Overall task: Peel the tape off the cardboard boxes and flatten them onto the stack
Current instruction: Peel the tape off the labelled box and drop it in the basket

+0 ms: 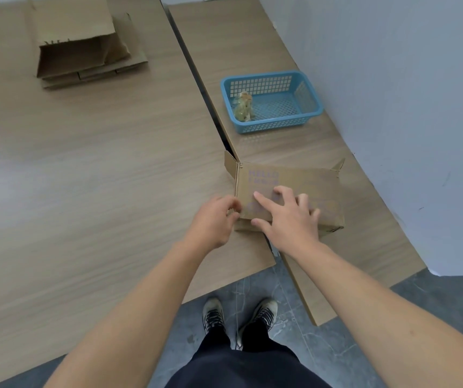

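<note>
Cardboard box [303, 183], printed, lies at the near edge of the desk [112, 169], across the gap between the two tops. The right hand [289, 217] presses down on its top, fingers spread wide. The left hand [213, 219] curls its fingers at the left corner, pinching what looks like the tape [231, 212] end (it is small and hard to make out). Best to pull low and steady while the right hand holds firm. Beyond, the blue basket [315, 109] holds a wad of peeled tape [242, 106]. Farthest off, to the left, waits the stack of flattened boxes [84, 51].
</note>
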